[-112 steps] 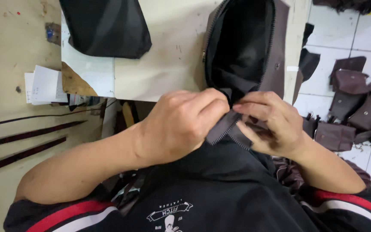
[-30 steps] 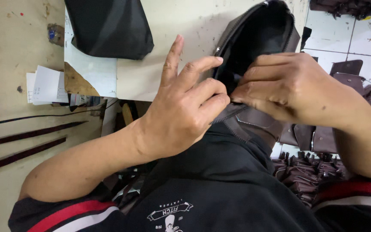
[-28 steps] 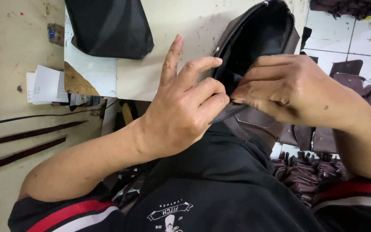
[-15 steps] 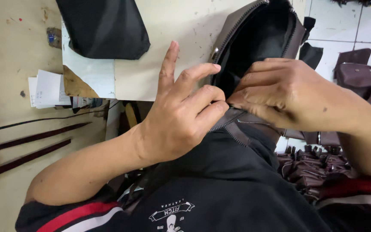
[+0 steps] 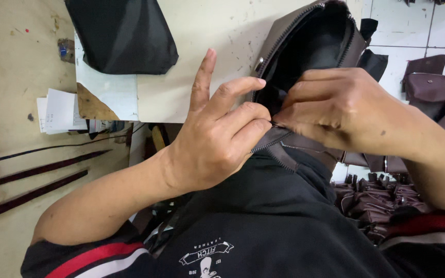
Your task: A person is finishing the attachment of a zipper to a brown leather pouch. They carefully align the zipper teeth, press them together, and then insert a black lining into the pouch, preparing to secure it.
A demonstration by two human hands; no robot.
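1. Far left there are dark straps (image 5: 37, 175) lying on the worktop (image 5: 11, 77), with a stack of papers (image 5: 57, 110) just above them.
2. Black cloth (image 5: 122, 33) sits folded at the top, on a pale board (image 5: 207, 62).
3. Left hand (image 5: 215, 139): thumb and lower fingers pinch the zipper edge of the bag (image 5: 305, 51), index finger pointing straight up, middle one half curled.
4. The bag is brown, mouth gaping open, held up over the lap between both hands.
5. Right hand (image 5: 341, 110) is curled tight on the same edge, fingertips touching the left ones.
6. More brown bags (image 5: 433, 87) piled on the tiled floor at right.
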